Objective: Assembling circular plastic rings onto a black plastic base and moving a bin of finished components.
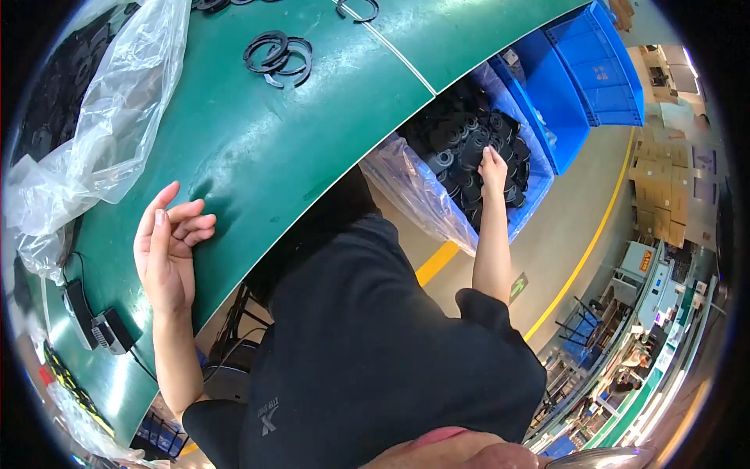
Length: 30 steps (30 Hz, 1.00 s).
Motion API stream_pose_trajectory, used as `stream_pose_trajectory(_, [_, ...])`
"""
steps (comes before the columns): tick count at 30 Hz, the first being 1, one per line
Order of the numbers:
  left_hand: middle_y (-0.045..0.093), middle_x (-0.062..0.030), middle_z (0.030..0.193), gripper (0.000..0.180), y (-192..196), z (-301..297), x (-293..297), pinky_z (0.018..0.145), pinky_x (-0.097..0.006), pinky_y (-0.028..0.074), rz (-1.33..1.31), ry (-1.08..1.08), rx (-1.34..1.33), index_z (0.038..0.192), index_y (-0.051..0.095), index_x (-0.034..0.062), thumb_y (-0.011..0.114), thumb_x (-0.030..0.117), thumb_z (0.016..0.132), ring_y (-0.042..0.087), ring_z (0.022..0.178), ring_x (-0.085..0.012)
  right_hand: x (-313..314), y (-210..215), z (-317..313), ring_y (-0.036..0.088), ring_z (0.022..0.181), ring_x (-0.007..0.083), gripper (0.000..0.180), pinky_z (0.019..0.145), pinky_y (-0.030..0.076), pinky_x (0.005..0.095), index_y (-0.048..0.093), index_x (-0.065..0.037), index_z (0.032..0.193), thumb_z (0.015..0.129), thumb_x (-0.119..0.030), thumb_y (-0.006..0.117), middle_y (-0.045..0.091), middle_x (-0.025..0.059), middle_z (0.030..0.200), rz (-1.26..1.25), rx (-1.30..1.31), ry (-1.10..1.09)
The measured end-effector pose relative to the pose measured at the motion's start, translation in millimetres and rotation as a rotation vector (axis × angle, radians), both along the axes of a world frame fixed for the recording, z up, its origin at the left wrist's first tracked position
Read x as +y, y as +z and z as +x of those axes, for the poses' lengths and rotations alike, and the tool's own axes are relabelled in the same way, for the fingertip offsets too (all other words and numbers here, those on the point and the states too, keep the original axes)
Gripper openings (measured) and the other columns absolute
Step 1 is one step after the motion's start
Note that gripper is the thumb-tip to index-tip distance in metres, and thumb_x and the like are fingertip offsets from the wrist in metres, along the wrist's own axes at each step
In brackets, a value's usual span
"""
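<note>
Left hand (168,254): raised over the near part of the green table (258,160), fingers loosely curled and parted, nothing visible in the grasp. Its half-relaxed pose suggests a hand at rest.

Right hand (493,168): well apart from the left, arm extended past the table edge, fingertips drawn together over the black parts (444,160). Whether a part is pinched there cannot be told. The straight arm seems due to the bin standing off the table's side.

Blue bin (537,191): beneath the right hand; contents, a loose heap of the black parts, some with round, ringed ends. Its plastic liner (414,191) spills over the side nearest the person, presumably to shield the parts from the walls.

Second blue bin (576,129): just beyond the first, to the right hand's far right; a few pale items inside, too small to identify.

Black rings (269,51): a small overlapping cluster on the table, ahead of the left hand and to its right; likely set apart from the heap for easy reach.

Clear plastic bag (129,98): ahead and to the left of the left hand, draped beside a dark mass of pieces (58,105), perhaps as their cover.

Black device (113,331): cabled, on the table, left of the left forearm.
</note>
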<state>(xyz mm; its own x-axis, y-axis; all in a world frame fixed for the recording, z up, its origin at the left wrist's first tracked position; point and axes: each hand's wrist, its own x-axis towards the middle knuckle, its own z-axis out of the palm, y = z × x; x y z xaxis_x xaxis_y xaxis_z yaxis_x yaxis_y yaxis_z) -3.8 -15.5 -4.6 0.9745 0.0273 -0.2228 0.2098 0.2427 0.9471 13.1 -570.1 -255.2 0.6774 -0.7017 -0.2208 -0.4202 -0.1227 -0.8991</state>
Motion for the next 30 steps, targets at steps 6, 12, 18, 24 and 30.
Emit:
stream_pose_trajectory(6, [0.062,-0.0155,0.098,0.039,-1,6,2,0.072,-0.029,0.051,0.002,0.032,-0.002,0.123,0.042,-0.0061,0.040,0.021,0.096,0.063,0.082,-0.0209,9,-41,-6,0.046,0.114,0.0349,0.047,0.096,0.037,0.0403,0.055,-0.002,0.117,0.078,-0.029,0.061,0.050,0.0221,0.122,-0.906,0.141,0.184])
stream_pose_trajectory(12, [0.062,-0.0156,0.097,0.037,5,1,6,0.073,-0.030,0.052,0.022,0.050,0.015,0.122,0.044,-0.0041,0.043,0.021,0.094,0.064,0.081,-0.0213,61,-15,9,0.053,0.107,0.0355,0.040,0.092,0.042,0.0380,0.059,-0.004,0.111,0.079,-0.028,0.060,0.053,0.0222,0.119,-0.979,0.239,0.384])
stream_pose_trajectory(18, [0.062,-0.0160,0.097,0.035,0,3,-1,0.073,-0.030,0.052,-0.023,-0.066,0.035,0.121,0.046,-0.0026,0.046,0.019,0.093,0.064,0.082,-0.0217,140,204,26,0.059,0.086,0.0167,0.029,0.078,0.047,0.0304,0.060,0.006,0.101,0.081,-0.015,0.062,0.064,0.0123,0.094,-0.027,0.140,1.310])
stream_pose_trajectory(24, [0.061,-0.0141,0.100,0.033,-3,-2,4,0.075,-0.029,0.051,-0.076,-0.119,-0.008,0.122,0.046,-0.0021,0.044,0.016,0.094,0.063,0.085,-0.0180,248,344,80,0.063,0.080,0.0264,0.028,0.072,0.048,0.0326,0.063,0.003,0.095,0.070,-0.008,0.067,0.065,0.0154,0.088,-0.216,-0.324,1.923])
stream_pose_trajectory(30, [0.061,-0.0141,0.100,0.033,2,-3,7,0.075,-0.029,0.051,-0.022,-0.119,-0.035,0.122,0.046,-0.0029,0.043,0.014,0.094,0.062,0.085,-0.0168,404,356,176,0.060,0.074,0.0133,0.020,0.068,0.047,0.0257,0.064,0.002,0.095,0.079,-0.010,0.063,0.065,0.0098,0.083,-0.324,-0.657,1.750])
